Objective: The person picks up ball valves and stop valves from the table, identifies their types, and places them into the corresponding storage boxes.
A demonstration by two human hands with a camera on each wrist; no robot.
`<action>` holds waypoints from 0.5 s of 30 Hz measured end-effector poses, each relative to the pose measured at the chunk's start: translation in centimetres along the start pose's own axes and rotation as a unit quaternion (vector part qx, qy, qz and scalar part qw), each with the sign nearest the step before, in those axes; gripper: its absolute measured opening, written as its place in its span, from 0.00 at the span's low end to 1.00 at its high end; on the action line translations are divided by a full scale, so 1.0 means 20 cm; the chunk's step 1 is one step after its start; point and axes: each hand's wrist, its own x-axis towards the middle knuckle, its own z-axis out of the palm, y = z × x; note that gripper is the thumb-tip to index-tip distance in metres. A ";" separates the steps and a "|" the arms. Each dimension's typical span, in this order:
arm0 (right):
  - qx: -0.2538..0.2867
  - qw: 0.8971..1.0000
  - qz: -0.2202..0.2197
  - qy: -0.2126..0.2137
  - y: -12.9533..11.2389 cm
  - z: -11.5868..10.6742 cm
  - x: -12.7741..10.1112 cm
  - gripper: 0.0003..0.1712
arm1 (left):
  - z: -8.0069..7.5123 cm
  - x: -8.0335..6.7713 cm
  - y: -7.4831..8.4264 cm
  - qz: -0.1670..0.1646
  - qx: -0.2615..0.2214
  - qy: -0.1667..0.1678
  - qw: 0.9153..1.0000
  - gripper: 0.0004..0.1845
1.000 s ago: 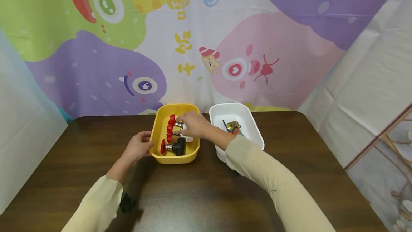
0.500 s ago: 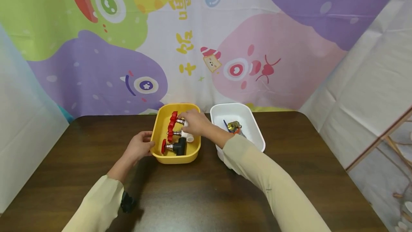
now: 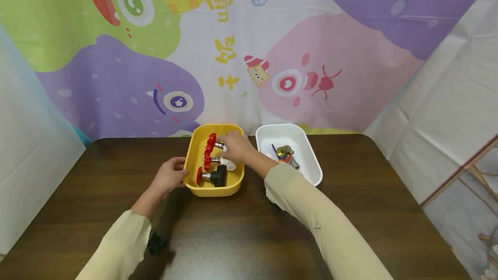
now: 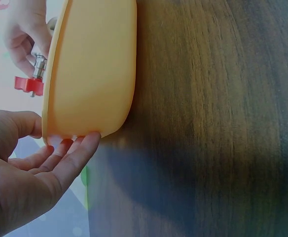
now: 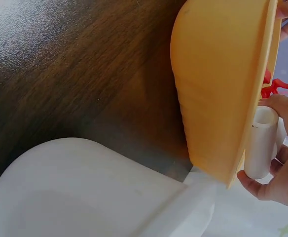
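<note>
My left hand (image 3: 169,176) pinches the left rim of a yellow plastic bin (image 3: 215,192), thumb over the edge and fingers along the outer wall. At the bin's far right, my right hand (image 3: 235,147) grips a white pipe valve (image 5: 261,143) by its tube body, held at rim height in the right wrist view. This valve's red handwheel (image 3: 212,139) points left. Close in front of it lies a second white valve (image 3: 229,165) with a red handwheel, partly hidden by the right hand. A black-bodied valve (image 3: 219,176) with a red handwheel lies nearest the front.
To the right of the yellow bin stands a white bin (image 3: 311,163), partly behind the right forearm. It holds a brass fitting (image 3: 285,151) and a few small metal, blue and orange pieces. Behind the dark wooden table (image 3: 225,241) hangs a cartoon-printed curtain (image 3: 241,111).
My right hand has drawn the far white valve slightly up and toward the back, apart from the valve in front. The left hand stays on the rim. The view has shifted slightly.
</note>
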 end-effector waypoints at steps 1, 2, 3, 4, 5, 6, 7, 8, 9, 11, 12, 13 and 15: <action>0.000 1.000 0.002 0.001 0.00 0.00 0.00 0.27 | 0.00 0.00 0.00 -0.001 0.000 0.001 1.000 0.26; 0.001 1.000 0.005 0.001 0.00 0.00 0.01 0.27 | 0.00 0.00 0.00 -0.001 0.000 0.002 1.000 0.26; 0.003 1.000 0.007 0.002 0.00 0.01 0.01 0.27 | 0.00 0.00 0.00 -0.002 0.000 0.002 1.000 0.26; 0.005 1.000 0.009 0.002 0.00 0.01 0.01 0.28 | 0.00 0.00 0.00 -0.001 0.000 0.003 1.000 0.26; 0.006 1.000 0.010 0.003 0.01 0.01 0.02 0.28 | 0.00 0.00 0.00 -0.003 -0.001 0.003 1.000 0.26; 0.008 1.000 0.010 0.004 0.01 0.01 0.02 0.28 | 0.00 0.01 0.00 -0.004 0.000 0.005 1.000 0.26; 0.008 1.000 0.010 0.004 0.01 0.01 0.02 0.28 | 0.00 0.01 0.00 -0.005 0.000 0.006 1.000 0.26; 0.007 1.000 0.008 0.006 0.01 0.02 0.02 0.28 | 0.00 0.02 0.00 -0.006 0.002 0.006 1.000 0.26; 0.007 1.000 0.008 0.007 0.01 0.02 0.02 0.28 | 0.00 0.02 0.00 -0.006 0.003 0.007 1.000 0.26; 0.008 1.000 0.005 0.009 0.01 0.02 0.03 0.28 | 0.00 0.02 0.00 -0.010 -0.001 0.013 1.000 0.26; 0.008 1.000 0.005 0.011 0.01 0.03 0.03 0.27 | 0.00 0.02 0.00 -0.009 0.000 0.013 1.000 0.26; 0.009 1.000 0.006 0.012 0.00 0.03 0.03 0.27 | 0.01 0.02 0.00 -0.009 0.001 0.014 1.000 0.26; 0.011 1.000 0.010 0.015 0.00 0.03 0.03 0.27 | 0.01 0.02 -0.01 -0.008 0.000 0.014 1.000 0.26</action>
